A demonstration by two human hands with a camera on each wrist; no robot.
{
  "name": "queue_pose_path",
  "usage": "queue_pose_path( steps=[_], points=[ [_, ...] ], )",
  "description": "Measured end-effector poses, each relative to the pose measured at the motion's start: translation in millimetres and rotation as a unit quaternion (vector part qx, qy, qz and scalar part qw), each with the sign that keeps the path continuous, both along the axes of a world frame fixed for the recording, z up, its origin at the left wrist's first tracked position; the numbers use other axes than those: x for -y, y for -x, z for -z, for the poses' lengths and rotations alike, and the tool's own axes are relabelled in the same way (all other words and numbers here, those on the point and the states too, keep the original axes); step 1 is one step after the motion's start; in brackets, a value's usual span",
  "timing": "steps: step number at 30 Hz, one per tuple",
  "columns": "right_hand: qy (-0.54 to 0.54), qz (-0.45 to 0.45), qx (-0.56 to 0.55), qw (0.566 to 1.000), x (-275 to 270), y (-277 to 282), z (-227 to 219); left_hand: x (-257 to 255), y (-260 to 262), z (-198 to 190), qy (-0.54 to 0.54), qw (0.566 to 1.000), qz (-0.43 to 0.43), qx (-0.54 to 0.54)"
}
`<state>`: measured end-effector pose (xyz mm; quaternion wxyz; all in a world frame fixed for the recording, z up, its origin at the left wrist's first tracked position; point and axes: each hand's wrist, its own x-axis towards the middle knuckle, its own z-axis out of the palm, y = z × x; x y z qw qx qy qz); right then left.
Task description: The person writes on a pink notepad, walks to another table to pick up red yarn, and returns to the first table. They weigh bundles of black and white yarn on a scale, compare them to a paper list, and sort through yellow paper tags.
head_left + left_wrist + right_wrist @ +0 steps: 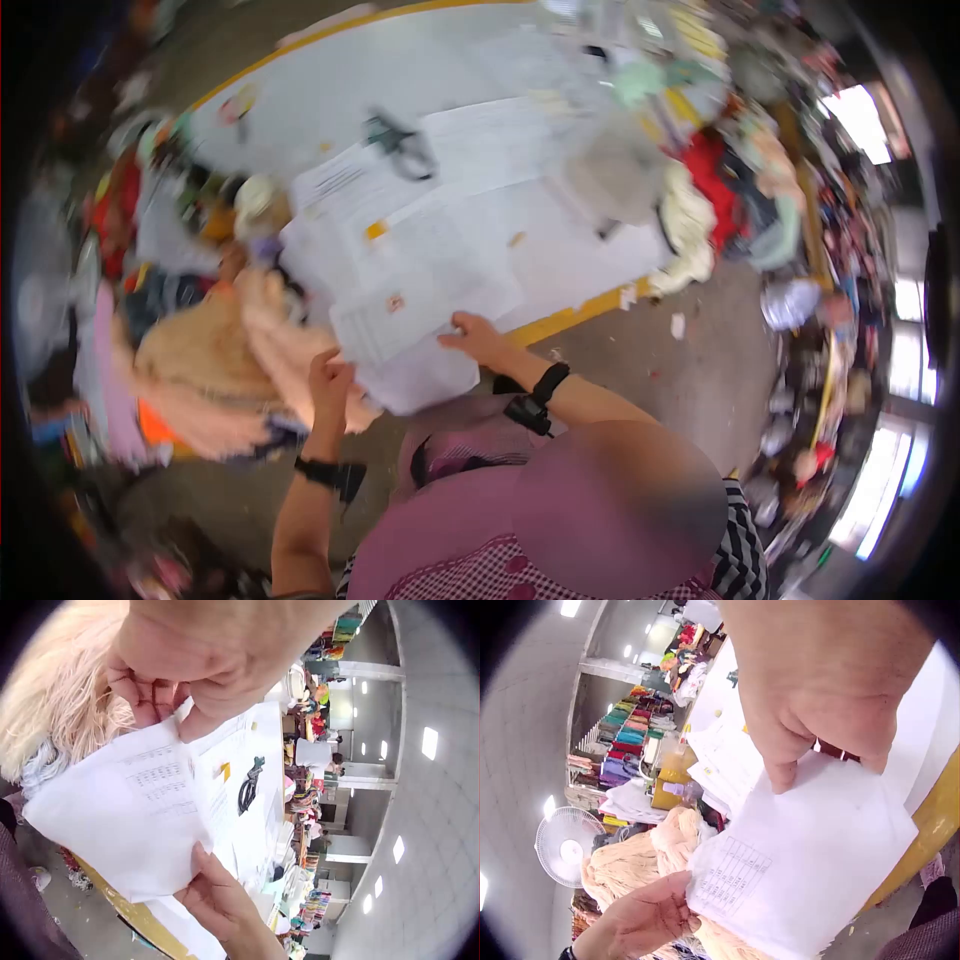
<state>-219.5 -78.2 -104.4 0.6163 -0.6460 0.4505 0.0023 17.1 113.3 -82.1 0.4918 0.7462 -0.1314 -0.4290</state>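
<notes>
A white sheet with a small printed table [157, 787] hangs between the two hands at the table's near edge. The left hand [332, 385] pinches one edge of it between thumb and curled fingers; in the right wrist view this left hand [641, 919] is at the lower left. On the other side, the right hand [478, 342] grips the sheet, its thumb over the paper in the left wrist view. Beyond the held sheet [415, 375], more printed papers [470, 150] lie on the table. Dark scissors or a similar looped tool [400, 145] rest on them, near a small yellow piece [376, 230].
Peach yarn or fabric bundles [210, 350] are piled at the left. A greyish stack [615, 170], cream yarn [688, 230] and red material [712, 175] stand at the right. The table has a yellow edge [570, 318]. A fan [570, 847] shows in the right wrist view.
</notes>
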Motion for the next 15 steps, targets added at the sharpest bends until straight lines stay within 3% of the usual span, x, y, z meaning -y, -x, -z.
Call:
queue_pose_path(
  steps=[2,3,6,8,9,11,13,15],
  points=[
    [0.054,0.051,0.002,0.997,4,38,-23,18,22,-6,-0.012,0.993,-0.003,0.115],
    [0.085,0.054,0.015,0.995,0,57,-32,25,29,-7,0.005,0.993,0.006,0.115],
    [0.109,0.148,0.063,0.981,-8,133,-28,52,54,-18,-0.010,0.996,0.056,0.075],
    [0.113,0.207,0.067,0.969,-7,198,-50,71,68,-13,-0.058,0.984,0.154,-0.061],
    [0.117,0.254,0.053,0.959,-12,233,-60,86,86,-14,-0.052,0.982,0.170,-0.056],
    [0.076,0.361,0.064,0.927,-26,299,-92,108,128,-21,-0.054,0.963,0.265,-0.017],
    [-0.014,0.493,0.117,0.862,-47,371,-95,124,175,-18,-0.031,0.950,0.310,-0.005],
    [-0.015,0.566,0.113,0.816,-67,439,-104,155,235,-15,-0.034,0.927,0.373,-0.012]
  ],
)
